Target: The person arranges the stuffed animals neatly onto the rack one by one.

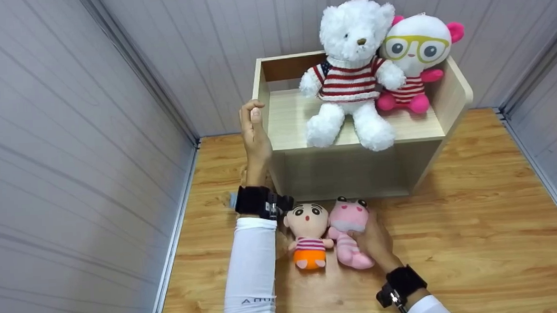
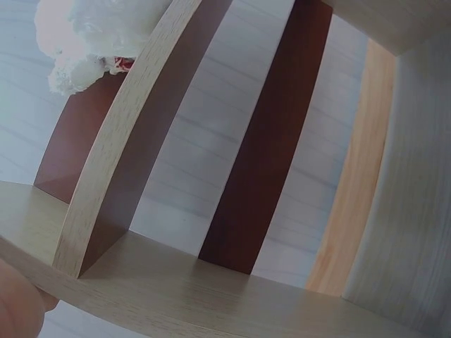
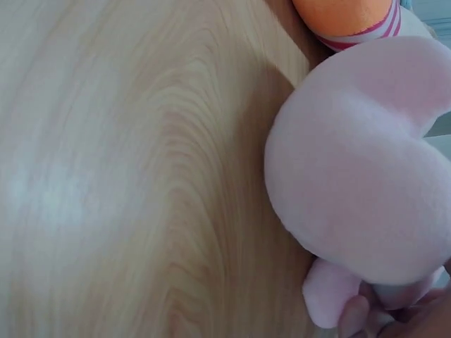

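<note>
My left hand [image 1: 257, 136] grips the front edge of the left side panel of a small pale wooden shelf unit [image 1: 349, 144]; in the left wrist view its fingers [image 2: 17, 303] appear at the panel's outer side. My right hand [image 1: 376, 239] holds a pink plush animal [image 1: 346, 219] with bulging eyes on top of its head. In the right wrist view the rounded pink body [image 3: 352, 169] fills the right side, with fingertips [image 3: 354, 317] at its lower end. Beside it lies a boy doll [image 1: 309, 221] in a striped top and orange shorts.
On the shelf's top level sit a white teddy bear [image 1: 348, 81] in a striped sweater and a pink-eared plush [image 1: 416, 54] with yellow glasses. Grey panel walls [image 1: 68, 139] stand around the wooden floor [image 1: 491, 221]. Something brown and fuzzy is mostly hidden behind the left forearm.
</note>
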`<action>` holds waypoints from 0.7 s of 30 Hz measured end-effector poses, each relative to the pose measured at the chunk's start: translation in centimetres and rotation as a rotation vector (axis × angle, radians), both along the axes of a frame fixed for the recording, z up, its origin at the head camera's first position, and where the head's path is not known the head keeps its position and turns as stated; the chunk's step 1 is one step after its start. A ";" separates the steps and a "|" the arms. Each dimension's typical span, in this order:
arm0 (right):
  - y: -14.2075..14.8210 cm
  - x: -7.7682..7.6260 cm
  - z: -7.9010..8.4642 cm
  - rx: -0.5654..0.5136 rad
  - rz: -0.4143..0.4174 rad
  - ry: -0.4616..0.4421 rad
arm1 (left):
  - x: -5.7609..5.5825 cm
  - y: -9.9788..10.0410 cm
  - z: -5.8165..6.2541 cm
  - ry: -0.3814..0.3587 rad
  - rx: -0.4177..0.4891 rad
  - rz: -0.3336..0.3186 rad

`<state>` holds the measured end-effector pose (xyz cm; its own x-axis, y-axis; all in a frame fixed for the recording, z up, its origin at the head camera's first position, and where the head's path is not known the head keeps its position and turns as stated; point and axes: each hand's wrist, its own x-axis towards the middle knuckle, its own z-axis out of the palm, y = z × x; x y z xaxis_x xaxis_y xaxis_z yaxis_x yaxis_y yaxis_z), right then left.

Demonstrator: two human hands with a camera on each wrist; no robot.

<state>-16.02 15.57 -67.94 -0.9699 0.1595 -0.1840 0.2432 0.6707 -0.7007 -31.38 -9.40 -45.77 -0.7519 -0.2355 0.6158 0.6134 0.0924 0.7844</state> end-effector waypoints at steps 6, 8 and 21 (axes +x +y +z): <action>0.2 0.0 0.1 -0.069 -0.016 -0.030 | 1.6 0.4 1.6 0.006 0.012 -0.010; 0.3 0.0 0.2 -0.091 0.001 -0.040 | 2.2 0.5 2.2 0.006 0.016 -0.015; 1.5 0.1 0.7 -0.084 0.033 -0.015 | -0.4 -0.1 -0.3 0.051 0.016 -0.004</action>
<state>-15.89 17.04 -67.28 -0.9714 0.1111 -0.2099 0.2330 0.6171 -0.7516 -31.76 -9.48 -46.10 -0.7210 -0.2421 0.6492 0.6526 0.0775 0.7537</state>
